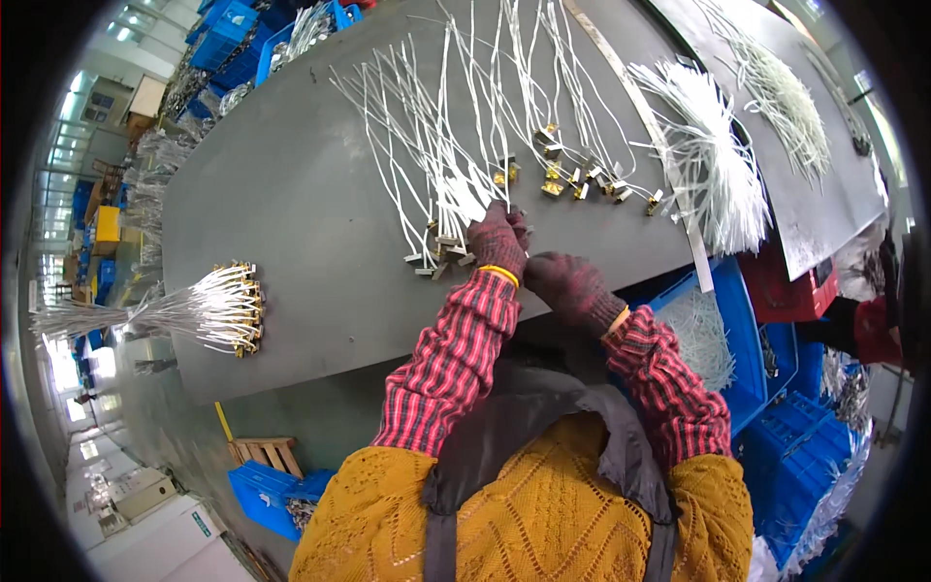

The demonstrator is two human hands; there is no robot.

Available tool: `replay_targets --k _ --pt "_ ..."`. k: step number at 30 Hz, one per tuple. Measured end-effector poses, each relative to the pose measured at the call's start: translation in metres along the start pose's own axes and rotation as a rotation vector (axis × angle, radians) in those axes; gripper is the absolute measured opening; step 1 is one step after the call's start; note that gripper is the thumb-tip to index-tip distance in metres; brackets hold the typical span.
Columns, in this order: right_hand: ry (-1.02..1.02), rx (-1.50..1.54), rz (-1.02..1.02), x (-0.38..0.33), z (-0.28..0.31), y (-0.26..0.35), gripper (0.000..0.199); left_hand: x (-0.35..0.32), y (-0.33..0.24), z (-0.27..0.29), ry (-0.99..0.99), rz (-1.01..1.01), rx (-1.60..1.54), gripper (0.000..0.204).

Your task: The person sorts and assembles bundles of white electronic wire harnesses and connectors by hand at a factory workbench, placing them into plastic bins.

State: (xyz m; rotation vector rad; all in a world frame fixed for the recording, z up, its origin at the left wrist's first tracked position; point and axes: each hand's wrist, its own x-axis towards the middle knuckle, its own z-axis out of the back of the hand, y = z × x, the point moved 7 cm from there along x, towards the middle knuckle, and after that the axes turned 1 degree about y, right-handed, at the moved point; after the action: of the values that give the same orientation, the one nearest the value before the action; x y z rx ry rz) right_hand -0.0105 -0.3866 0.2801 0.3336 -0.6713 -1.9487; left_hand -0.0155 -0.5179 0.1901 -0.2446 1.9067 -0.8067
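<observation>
My left hand [499, 241], in a dark red knitted glove, is closed at the near end of a loose bunch of white wires [454, 194]. Small metal end pieces [446, 250] of these wires lie just left of that hand. Close beside it, my right hand [574, 288] is gloved too, its fingers curled at the table's near edge; what they hold, if anything, is hidden. Beyond my hands, more white wires [529, 78] are spread out, with brass-coloured end pieces [553, 175] toward me.
A tied bundle of wires [208, 308] lies at the grey table's [291, 175] left edge. A metal strip [640, 107] and a thick white wire bundle [713, 165] lie right. Blue crates [742, 339] and a red box [790, 286] stand near my right side.
</observation>
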Motion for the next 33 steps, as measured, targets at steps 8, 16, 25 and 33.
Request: replay_targets --k 8,16,25,33 --pt "-0.248 0.956 -0.628 -0.172 -0.018 0.007 0.019 0.005 0.042 -0.029 -0.169 -0.055 0.084 0.02" --pt "-0.615 0.331 -1.303 -0.57 -0.077 -0.098 0.022 0.014 0.066 -0.05 0.402 -0.062 -0.24 0.027" --pt "-0.692 0.503 -1.589 -0.648 -0.092 -0.082 0.026 -0.007 0.02 -0.055 0.365 -0.191 -0.192 0.031" --pt "-0.616 0.626 -1.557 -0.586 -0.084 -0.088 0.026 -0.02 0.017 -0.046 0.366 -0.175 -0.152 0.028"
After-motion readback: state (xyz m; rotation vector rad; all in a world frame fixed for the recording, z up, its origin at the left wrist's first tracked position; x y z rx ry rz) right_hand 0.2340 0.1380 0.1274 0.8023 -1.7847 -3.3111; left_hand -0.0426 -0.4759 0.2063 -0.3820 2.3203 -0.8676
